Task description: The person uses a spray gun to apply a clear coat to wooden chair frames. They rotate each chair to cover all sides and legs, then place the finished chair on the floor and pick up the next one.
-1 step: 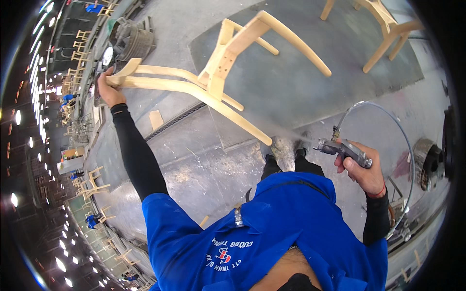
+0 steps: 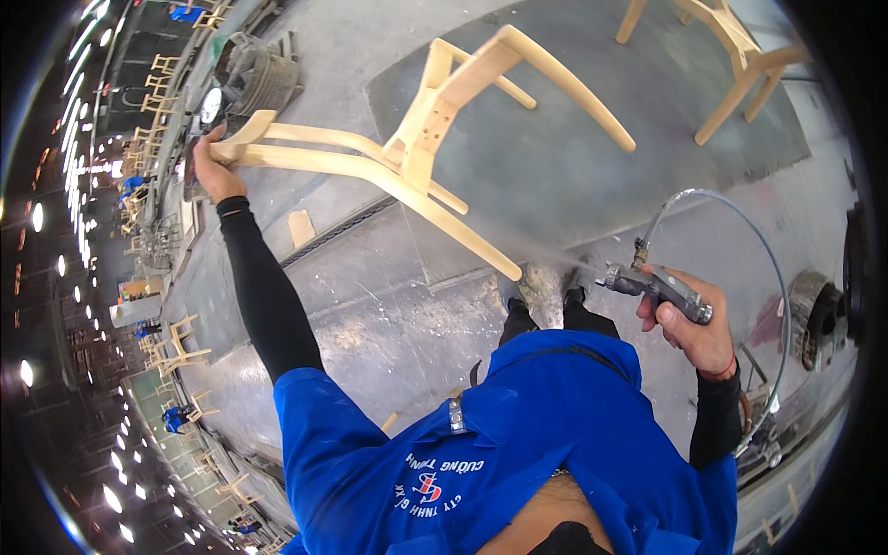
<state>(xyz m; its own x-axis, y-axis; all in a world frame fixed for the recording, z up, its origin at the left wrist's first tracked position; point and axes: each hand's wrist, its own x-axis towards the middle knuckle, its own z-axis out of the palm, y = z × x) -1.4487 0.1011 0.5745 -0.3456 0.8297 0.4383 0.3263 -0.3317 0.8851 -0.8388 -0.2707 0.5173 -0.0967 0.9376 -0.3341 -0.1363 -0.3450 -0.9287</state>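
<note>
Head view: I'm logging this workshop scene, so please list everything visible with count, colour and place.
Unfinished wooden chair frame: one, pale wood, tipped over at centre, held by one leg end.
Second wooden chair: one, pale wood, top right on the floor.
Spray gun: one, grey metal, right of centre, nozzle toward the chair.
Hose: one, grey, looping from the gun to the right.
Floor mat: one, dark grey, under the chairs.
More chair frames: several, pale wood, far left.
Blue shirt: one, bottom centre.
Left hand: gripping the chair leg, black sleeve.
Right hand: closed on the spray gun.
</note>
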